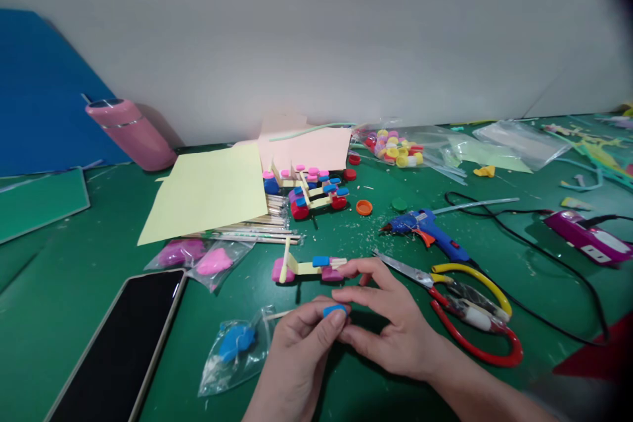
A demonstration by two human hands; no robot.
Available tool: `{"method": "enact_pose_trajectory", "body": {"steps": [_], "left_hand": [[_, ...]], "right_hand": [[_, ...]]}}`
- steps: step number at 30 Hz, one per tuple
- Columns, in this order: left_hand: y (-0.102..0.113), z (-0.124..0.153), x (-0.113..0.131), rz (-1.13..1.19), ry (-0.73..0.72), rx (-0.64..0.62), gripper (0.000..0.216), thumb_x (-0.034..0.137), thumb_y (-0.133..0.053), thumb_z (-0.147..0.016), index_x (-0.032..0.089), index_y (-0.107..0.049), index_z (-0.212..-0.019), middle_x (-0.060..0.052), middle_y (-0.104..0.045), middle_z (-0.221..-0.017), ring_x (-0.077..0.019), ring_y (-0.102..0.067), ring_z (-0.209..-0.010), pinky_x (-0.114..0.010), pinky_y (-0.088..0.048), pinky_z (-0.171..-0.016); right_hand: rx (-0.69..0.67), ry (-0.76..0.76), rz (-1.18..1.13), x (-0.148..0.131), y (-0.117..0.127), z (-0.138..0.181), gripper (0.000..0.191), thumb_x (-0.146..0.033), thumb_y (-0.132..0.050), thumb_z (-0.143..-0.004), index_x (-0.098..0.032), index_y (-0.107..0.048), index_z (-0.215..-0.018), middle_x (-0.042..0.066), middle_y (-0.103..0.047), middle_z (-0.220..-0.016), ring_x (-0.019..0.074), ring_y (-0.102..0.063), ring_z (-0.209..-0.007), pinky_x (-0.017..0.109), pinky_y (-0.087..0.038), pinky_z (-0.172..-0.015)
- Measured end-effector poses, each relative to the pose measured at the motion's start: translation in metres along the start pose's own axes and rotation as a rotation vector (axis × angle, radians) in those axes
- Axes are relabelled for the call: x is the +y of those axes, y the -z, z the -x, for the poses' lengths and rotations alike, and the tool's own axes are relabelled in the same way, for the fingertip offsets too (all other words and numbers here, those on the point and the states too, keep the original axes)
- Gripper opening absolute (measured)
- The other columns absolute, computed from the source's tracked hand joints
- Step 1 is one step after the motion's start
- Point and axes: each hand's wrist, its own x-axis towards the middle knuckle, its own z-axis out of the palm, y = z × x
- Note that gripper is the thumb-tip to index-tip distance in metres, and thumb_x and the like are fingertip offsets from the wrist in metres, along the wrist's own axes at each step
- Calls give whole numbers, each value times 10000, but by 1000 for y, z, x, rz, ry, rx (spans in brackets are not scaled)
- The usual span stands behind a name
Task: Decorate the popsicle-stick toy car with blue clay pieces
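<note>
My left hand [307, 335] pinches a small flattened piece of blue clay [335, 310] between thumb and fingertips. My right hand [395, 323] is close beside it, fingers apart, the fingertips near the clay's right end. Just beyond my hands stands a small scooter-like model [304, 269] of pale sticks with pink wheels and a blue clay piece on top. Left of my left hand is a clear bag with blue clay [237, 341]. A thin wooden stick [279, 314] shows behind my left hand; whether it is held I cannot tell.
Right of my hands lie red-and-yellow-handled scissors [477, 316] and a blue glue gun [430, 231] with its cord. A phone [121, 349] rests at left, near bagged pink clay [213, 262]. Behind are more models [319, 194], yellow paper [208, 188], bottle caps [364, 208] and a pink bottle [133, 135].
</note>
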Motion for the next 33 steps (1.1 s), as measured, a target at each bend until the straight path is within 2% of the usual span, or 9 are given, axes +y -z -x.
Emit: {"method": "enact_pose_trajectory", "body": {"steps": [5, 12, 17, 21, 28, 33], "left_hand": [[0, -1, 0, -21, -12, 14, 66, 202, -680, -627, 138, -673, -615, -13, -582, -670, -120, -490, -676, -243, -396, -673], [-2, -4, -3, -7, 19, -22, 51, 196, -689, -615, 148, -678, -603, -8, -600, -673, -124, -505, -706, -250, -390, -718], [-1, -2, -4, 44, 17, -70, 98, 229, -662, -652, 139, -685, -623, -13, -607, -587, -109, -498, -609, -233, -396, -632], [0, -2, -4, 103, 13, -27, 104, 240, -649, -666, 153, -705, -651, -24, -631, -582, -119, -519, -583, -235, -407, -585], [-2, -4, -3, 85, 9, 1, 101, 224, -647, -672, 140, -702, -655, -30, -646, -605, -125, -545, -599, -240, -420, -608], [2, -6, -8, 111, 24, -12, 161, 267, -654, -664, 116, -683, -617, -42, -631, -565, -118, -529, -576, -228, -419, -566]], "right_hand": [[5, 7, 21, 1, -1, 0, 353, -216, -635, -690, -245, -581, -1038, 67, -515, -1105, 211, -495, -1036, 325, -442, -822], [-31, -17, 56, -1, -2, -1, 292, -145, -584, -711, -245, -617, -983, 60, -517, -1091, 206, -481, -1039, 342, -410, -861], [29, -13, 40, 3, -1, 0, 242, -182, -617, -701, -238, -623, -936, 55, -505, -1087, 202, -490, -1011, 321, -425, -810], [45, -11, 38, 4, 0, 1, 232, -212, -610, -719, -241, -616, -949, 54, -490, -1096, 202, -484, -1015, 322, -422, -810], [37, 3, 41, 5, 1, 1, 251, -212, -613, -726, -247, -605, -974, 52, -478, -1099, 201, -473, -1018, 319, -409, -812], [43, -9, 24, 5, 0, 2, 236, -198, -620, -723, -255, -605, -952, 42, -468, -1099, 193, -471, -1014, 310, -398, -814]]}}
